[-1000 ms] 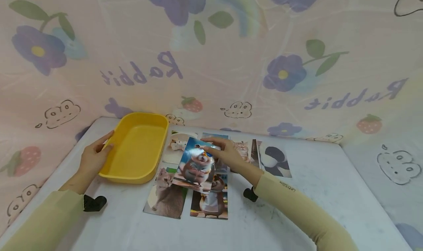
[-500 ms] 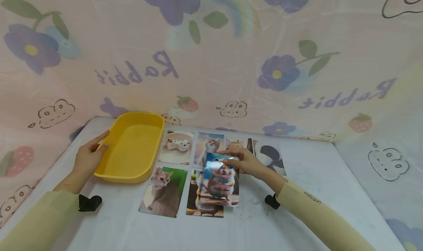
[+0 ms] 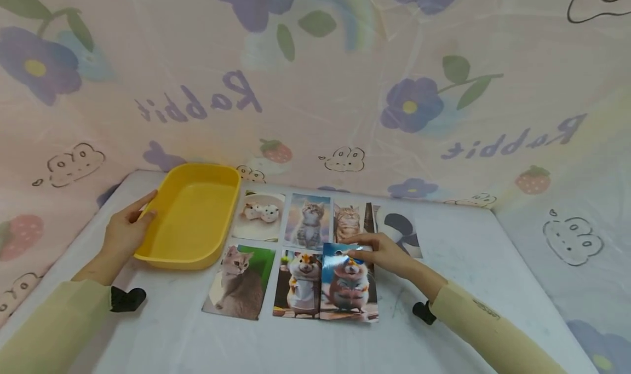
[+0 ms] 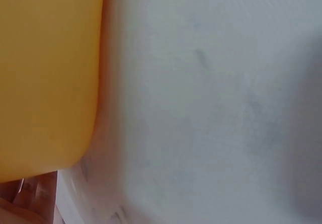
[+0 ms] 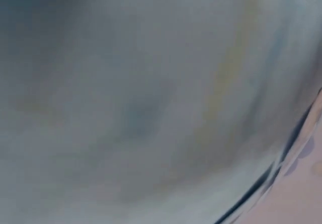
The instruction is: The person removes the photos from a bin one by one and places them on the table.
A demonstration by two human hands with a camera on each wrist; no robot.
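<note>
My left hand (image 3: pixel 125 226) grips the left rim of a yellow plastic tray (image 3: pixel 194 215), thumb over the edge; in the left wrist view the tray's wall (image 4: pixel 45 73) fills the left side, with fingers (image 4: pixel 37 196) below it. With its fingertips at the top edge, my right hand (image 3: pixel 386 256) pinches a glossy hamster photo card (image 3: pixel 347 292) with a blue background. That card lies low over the table, its left edge meeting another hamster card (image 3: pixel 298 292), which shows a white apron. The right wrist view is a blur of pale surface.
Left of the hamsters lies a grey cat card (image 3: pixel 241 292). Behind are a card of two white animal-faced balls (image 3: pixel 261 215), a kitten card (image 3: pixel 309 223), a ginger cat card (image 3: pixel 346 220) and a black-and-white card (image 3: pixel 401 229). A printed curtain (image 3: pixel 315 89) hangs behind the white table (image 3: pixel 473 253).
My right hand has carried the blue hamster card rightward and toward me, off the kitten and apron hamster cards, which now show. My left hand keeps its hold on the tray.
</note>
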